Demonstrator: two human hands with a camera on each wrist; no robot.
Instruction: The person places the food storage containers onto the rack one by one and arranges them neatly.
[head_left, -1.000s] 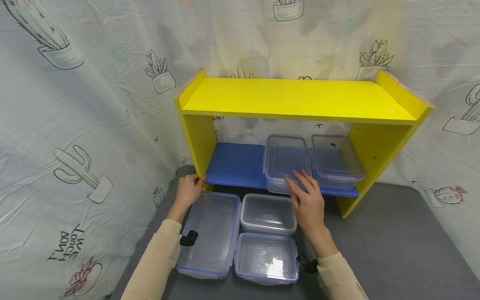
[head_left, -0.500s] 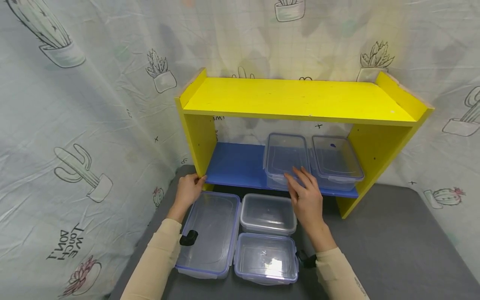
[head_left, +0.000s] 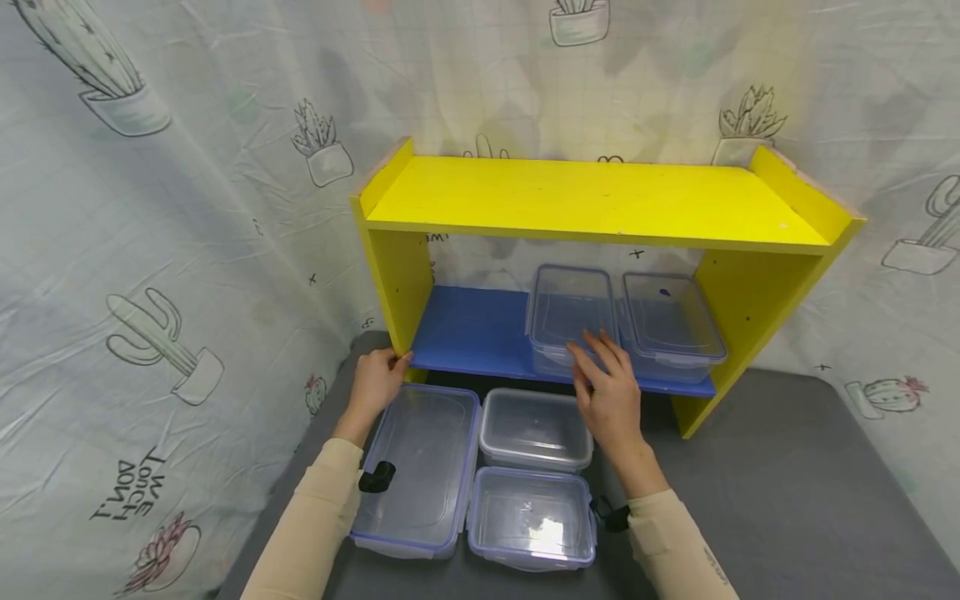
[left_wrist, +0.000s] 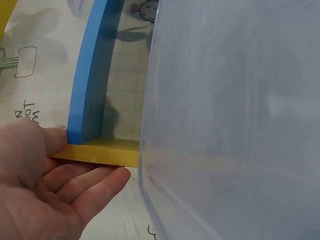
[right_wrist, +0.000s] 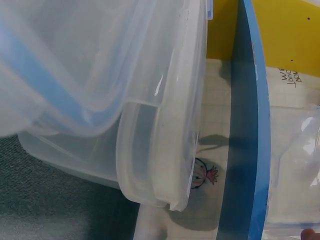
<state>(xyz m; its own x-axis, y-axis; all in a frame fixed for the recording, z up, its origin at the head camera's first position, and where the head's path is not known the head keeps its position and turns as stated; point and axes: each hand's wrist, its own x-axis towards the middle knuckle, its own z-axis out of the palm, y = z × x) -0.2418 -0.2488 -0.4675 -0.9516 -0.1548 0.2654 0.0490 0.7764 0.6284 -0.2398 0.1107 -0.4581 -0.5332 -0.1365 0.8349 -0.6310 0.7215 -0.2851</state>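
The clear container (head_left: 573, 304) midway along the blue shelf (head_left: 472, 329) had shifted rearward from the front edge. The right hand (head_left: 613, 400) had followed, fingers extended, unclamped, at the container's near end; the left hand (head_left: 375, 387) remained clamped on the yellow side panel (head_left: 400, 287) at the front left corner.

The frame (head_left: 600, 198) is yellow, shelf (head_left: 472, 329) blue, backdrop (head_left: 232, 208) cactus-printed.

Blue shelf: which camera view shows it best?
The head view: it shows the blue shelf from above, with its top surface and front edge, though two boxes stand on its right part. The left wrist view shows only a strip beside the left hand; the right wrist view, another narrow strip.
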